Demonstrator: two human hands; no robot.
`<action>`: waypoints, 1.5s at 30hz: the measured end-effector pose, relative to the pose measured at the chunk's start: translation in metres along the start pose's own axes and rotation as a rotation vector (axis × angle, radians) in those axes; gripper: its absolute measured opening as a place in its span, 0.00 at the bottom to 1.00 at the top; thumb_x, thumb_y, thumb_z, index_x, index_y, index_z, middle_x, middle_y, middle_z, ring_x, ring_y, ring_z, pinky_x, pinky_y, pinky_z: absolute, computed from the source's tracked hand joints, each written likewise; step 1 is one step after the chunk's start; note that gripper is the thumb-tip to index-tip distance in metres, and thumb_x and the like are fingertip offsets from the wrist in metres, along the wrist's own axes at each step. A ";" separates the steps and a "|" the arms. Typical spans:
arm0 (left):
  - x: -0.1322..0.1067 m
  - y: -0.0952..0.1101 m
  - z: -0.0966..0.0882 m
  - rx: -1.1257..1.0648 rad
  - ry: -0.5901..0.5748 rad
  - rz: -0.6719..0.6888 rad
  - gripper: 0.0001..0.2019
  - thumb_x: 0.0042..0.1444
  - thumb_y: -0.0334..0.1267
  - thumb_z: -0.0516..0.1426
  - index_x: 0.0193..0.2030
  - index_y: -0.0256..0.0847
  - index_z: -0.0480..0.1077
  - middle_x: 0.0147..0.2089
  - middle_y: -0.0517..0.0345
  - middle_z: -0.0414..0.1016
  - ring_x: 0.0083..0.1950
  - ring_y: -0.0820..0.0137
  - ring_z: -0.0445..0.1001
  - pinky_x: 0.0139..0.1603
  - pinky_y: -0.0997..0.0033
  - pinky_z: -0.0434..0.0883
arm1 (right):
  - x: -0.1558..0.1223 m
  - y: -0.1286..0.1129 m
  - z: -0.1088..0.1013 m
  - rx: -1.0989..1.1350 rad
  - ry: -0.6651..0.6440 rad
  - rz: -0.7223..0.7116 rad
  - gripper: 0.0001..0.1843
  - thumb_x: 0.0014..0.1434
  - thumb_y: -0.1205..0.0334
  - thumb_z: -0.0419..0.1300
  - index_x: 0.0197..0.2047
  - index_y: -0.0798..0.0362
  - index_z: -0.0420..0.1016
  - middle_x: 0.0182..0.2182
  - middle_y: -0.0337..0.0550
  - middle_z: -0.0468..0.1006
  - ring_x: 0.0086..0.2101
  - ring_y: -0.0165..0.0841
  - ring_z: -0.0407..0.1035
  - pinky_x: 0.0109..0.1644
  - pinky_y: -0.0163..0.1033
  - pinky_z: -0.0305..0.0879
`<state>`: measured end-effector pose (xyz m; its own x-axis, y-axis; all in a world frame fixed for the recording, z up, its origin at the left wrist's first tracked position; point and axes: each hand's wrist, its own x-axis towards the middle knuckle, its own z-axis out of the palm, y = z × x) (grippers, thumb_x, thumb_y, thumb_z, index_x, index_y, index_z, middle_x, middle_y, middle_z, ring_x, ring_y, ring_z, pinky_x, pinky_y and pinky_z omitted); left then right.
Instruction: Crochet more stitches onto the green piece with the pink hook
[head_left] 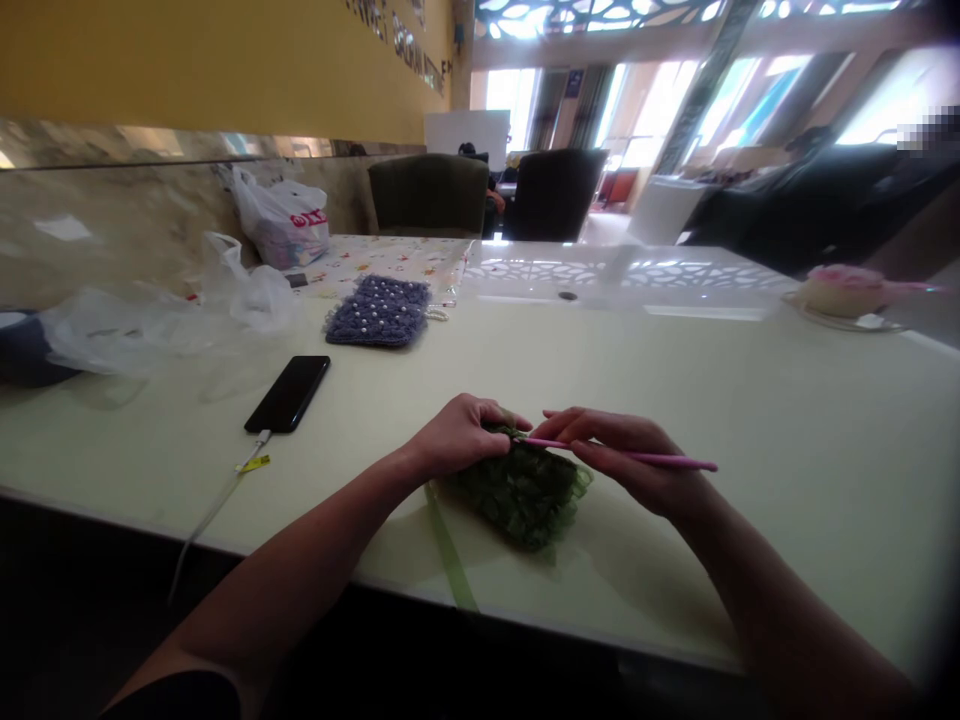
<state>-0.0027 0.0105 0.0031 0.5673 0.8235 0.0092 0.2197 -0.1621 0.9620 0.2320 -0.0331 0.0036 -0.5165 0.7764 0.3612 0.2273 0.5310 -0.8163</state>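
My left hand pinches the top edge of a green crocheted piece, which lies on the pale table top. My right hand holds a pink crochet hook like a pencil, its tip reaching into the green stitches beside my left fingertips. A green ribbon runs from the piece toward the table's near edge. The hook's tip and the yarn around it are partly hidden by my fingers.
A black phone on a white cable and a purple pearl-studded crocheted pouch lie to the far left. Plastic bags and a patterned cloth sit behind them. A pink item on a plate stands far right.
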 end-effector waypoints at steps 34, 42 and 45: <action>-0.008 0.001 0.033 -0.568 0.083 -0.160 0.28 0.46 0.31 0.67 0.57 0.40 0.74 0.38 0.61 0.74 0.41 0.73 0.74 0.50 0.69 0.68 | -0.007 0.001 0.056 -1.250 0.432 -0.416 0.07 0.63 0.73 0.56 0.44 0.55 0.70 0.32 0.46 0.75 0.34 0.36 0.69 0.54 0.49 0.69; -0.006 0.008 0.004 -0.734 -0.130 -0.173 0.35 0.40 0.26 0.66 0.60 0.41 0.72 0.38 0.57 0.78 0.39 0.70 0.77 0.47 0.67 0.71 | -0.004 0.007 0.038 -0.635 0.425 -0.529 0.13 0.60 0.74 0.61 0.48 0.53 0.73 0.35 0.41 0.76 0.35 0.32 0.74 0.52 0.44 0.75; -0.004 0.007 -0.004 -0.722 -0.159 -0.158 0.33 0.40 0.27 0.64 0.58 0.38 0.73 0.39 0.54 0.81 0.38 0.69 0.77 0.46 0.67 0.72 | -0.004 0.000 0.032 -0.504 0.374 -0.475 0.13 0.61 0.75 0.59 0.47 0.52 0.74 0.36 0.42 0.78 0.39 0.34 0.76 0.50 0.42 0.76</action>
<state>-0.0068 0.0081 0.0106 0.6922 0.7098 -0.1307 -0.2352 0.3930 0.8890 0.2073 -0.0474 -0.0120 -0.3608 0.4431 0.8207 0.4451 0.8551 -0.2660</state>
